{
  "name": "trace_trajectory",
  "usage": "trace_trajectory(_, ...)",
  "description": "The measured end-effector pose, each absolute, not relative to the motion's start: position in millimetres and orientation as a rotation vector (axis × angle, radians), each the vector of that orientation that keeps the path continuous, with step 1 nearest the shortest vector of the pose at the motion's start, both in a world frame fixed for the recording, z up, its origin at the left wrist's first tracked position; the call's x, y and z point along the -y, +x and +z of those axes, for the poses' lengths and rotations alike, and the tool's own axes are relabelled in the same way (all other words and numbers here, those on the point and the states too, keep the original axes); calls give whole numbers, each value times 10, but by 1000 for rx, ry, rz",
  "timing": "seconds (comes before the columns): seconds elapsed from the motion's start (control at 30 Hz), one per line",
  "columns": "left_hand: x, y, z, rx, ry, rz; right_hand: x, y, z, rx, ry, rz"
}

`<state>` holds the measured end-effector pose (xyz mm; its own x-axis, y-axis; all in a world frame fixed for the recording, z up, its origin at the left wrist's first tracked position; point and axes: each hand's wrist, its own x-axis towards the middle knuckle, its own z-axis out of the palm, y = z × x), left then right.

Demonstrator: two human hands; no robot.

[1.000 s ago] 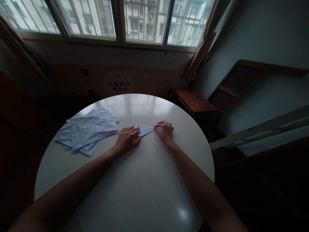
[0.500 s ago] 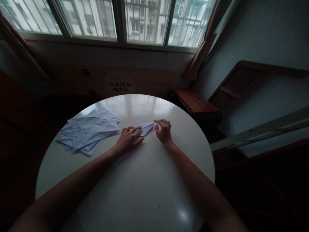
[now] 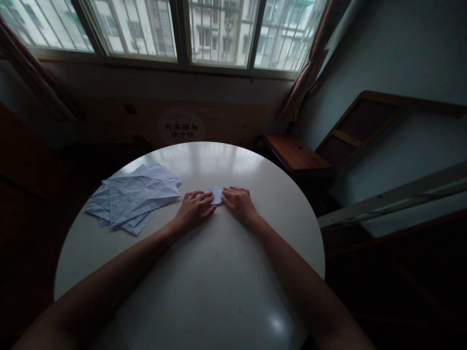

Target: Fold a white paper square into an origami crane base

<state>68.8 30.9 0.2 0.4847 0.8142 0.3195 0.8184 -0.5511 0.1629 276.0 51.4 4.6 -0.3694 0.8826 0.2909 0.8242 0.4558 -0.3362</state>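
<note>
A small folded sheet of white paper (image 3: 217, 195) lies on the round white table (image 3: 204, 272), between my two hands. My left hand (image 3: 195, 206) rests on its left part, palm down, with the fingers stretched out. Over the paper's right part lies my right hand (image 3: 239, 201), its fingers laid flat on it. Both hands cover the paper's sides, so only its middle shows. To the left of my left hand is a pile of creased white paper sheets (image 3: 142, 194), which neither hand touches.
A wooden bench or stool (image 3: 295, 153) stands behind the table at the right. Against the wall below the barred window (image 3: 219, 34) is a large cardboard panel (image 3: 226, 119) with printed characters. A wooden frame (image 3: 359, 126) leans along the right wall.
My right hand has moved left and down onto the paper. The pointed right tip of the paper is no longer raised; it is folded over or hidden. My left hand stays in place.
</note>
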Motion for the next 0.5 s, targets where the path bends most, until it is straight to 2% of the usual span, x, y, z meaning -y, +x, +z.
trace_trajectory(0.3, -267, 702, 77, 1566, -2625, -715, -534, 2798, 15, 2128, -1738, 75)
trace_trajectory(0.5, -284, 697, 74, 1527, -2671, -650, -530, 2802, 34, 2101, -1772, 79)
